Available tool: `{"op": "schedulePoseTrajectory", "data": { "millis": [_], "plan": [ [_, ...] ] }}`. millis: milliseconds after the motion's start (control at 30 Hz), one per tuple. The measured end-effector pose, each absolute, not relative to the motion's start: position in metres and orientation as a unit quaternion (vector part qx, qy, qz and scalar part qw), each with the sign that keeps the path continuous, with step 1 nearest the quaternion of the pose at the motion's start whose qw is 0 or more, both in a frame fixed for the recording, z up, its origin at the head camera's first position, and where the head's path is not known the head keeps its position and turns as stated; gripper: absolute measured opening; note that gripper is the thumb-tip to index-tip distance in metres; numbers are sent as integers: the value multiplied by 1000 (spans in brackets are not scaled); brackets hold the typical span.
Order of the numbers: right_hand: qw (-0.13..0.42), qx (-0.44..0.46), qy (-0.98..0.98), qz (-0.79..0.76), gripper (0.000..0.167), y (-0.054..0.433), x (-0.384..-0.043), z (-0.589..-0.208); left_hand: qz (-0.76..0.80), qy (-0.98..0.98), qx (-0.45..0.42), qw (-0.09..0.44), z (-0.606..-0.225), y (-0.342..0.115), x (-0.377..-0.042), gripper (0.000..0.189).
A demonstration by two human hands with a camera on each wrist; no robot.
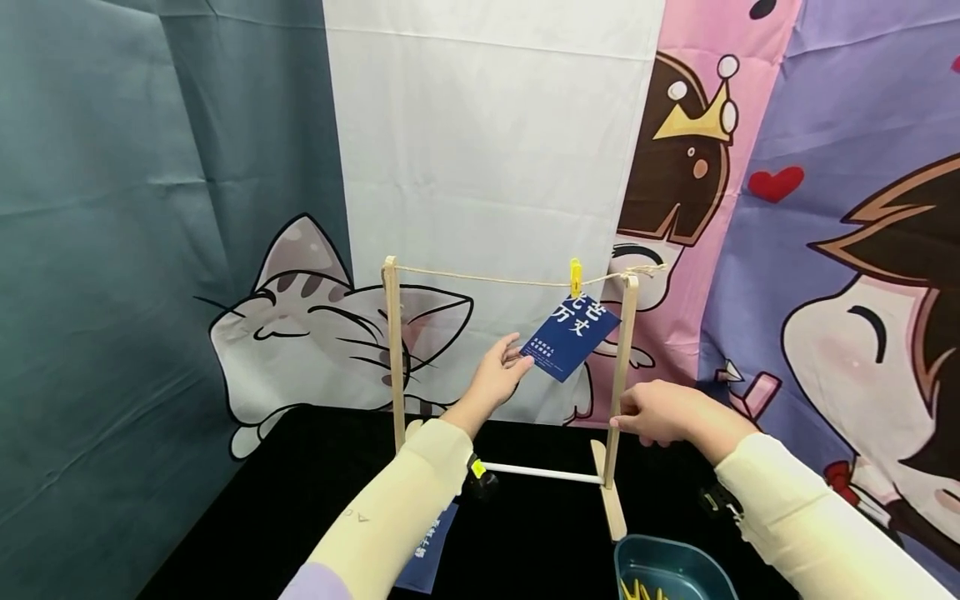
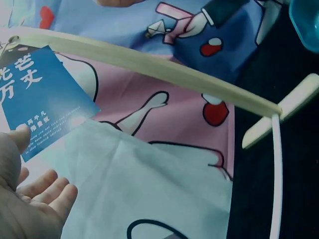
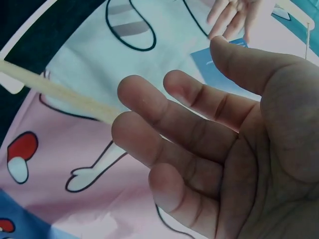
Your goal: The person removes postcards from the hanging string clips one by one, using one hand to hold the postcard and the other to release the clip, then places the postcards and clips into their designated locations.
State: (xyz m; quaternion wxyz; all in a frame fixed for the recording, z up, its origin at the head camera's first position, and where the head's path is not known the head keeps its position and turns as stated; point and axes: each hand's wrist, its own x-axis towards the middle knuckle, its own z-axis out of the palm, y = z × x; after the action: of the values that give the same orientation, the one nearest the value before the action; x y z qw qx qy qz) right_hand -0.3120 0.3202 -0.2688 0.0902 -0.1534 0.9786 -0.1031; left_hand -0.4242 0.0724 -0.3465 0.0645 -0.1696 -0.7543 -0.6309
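Note:
A blue card (image 1: 572,337) with white lettering hangs tilted from a yellow clothespin (image 1: 575,277) on the string (image 1: 480,277) of a wooden frame. At the card's lower left corner is my left hand (image 1: 498,375), its fingers loosely spread. In the left wrist view, that hand's thumb (image 2: 20,139) overlaps the card's lower edge while the other fingers stand apart from it. My right hand (image 1: 660,412) is beside the frame's right post (image 1: 621,375). The right wrist view shows its fingers (image 3: 144,99) loosely bent, with nothing in the palm.
A second blue card (image 1: 429,554) lies on the black tabletop (image 1: 525,525), partly hidden by the left sleeve. At the lower right, a teal bin (image 1: 675,554) contains yellow clothespins (image 1: 641,590). A white crossbar (image 1: 543,473) joins the posts low down. Printed cloth (image 1: 487,150) hangs behind.

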Motion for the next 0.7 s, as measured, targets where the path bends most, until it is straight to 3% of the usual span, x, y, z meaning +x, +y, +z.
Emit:
{"op": "schedulePoseTrajectory", "data": {
  "millis": [133, 200, 267, 367, 533, 600, 700],
  "plan": [
    [95, -161, 978, -95, 23, 308, -315, -265, -674, -719, -159, 55, -347, 80, -427, 29],
    [67, -189, 976, -82, 25, 302, -318, -260, -692, -702, -157, 54, -348, 82, -427, 18],
    [13, -226, 971, -78, 25, 297, -321, -252, -703, -692, -156, 53, -349, 82, -427, 14],
    [-115, -268, 953, -87, 19, 290, -329, -231, -710, -685, -152, 53, -350, 80, -426, 15],
    [-309, -269, 902, -133, 14, 276, -349, -182, -714, -683, -144, 54, -348, 79, -427, 16],
    [-350, -263, 888, -141, 16, 272, -359, -165, -714, -683, -144, 57, -347, 78, -428, 16],
    [-337, -233, 900, -149, 27, 267, -373, -151, -714, -682, -145, 63, -347, 78, -428, 15]
  ]
}}
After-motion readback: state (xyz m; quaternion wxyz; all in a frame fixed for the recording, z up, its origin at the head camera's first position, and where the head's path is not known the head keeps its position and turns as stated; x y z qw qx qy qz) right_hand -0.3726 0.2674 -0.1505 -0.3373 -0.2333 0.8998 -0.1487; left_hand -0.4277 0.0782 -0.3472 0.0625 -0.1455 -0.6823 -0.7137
